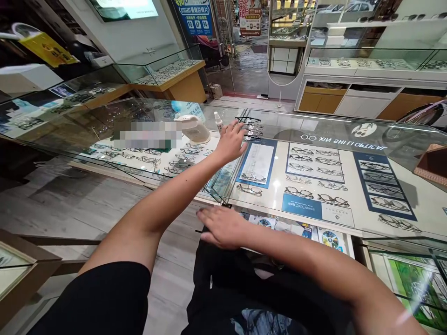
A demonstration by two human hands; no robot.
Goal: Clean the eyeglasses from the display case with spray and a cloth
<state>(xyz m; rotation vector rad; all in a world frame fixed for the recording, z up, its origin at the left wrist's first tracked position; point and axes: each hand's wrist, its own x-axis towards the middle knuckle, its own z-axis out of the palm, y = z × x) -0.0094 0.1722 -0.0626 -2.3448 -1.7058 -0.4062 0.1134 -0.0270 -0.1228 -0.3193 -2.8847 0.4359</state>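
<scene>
My left hand (231,141) reaches out over the glass counter (314,135), fingers spread and open, just short of a stack of dark-framed glasses (252,128) lying on the glass. A small spray bottle (218,122) and a white device (193,128) stand to the left of that hand. My right hand (221,226) lies flat against the near edge of the counter, fingers stretched out to the left, over my dark clothing. It holds nothing that I can see.
Rows of glasses (316,163) lie on display inside the case under the glass. More display cases (167,70) stand at the back left and along the right wall (370,63). A wooden tray (433,165) sits at the far right. The floor lies to my left.
</scene>
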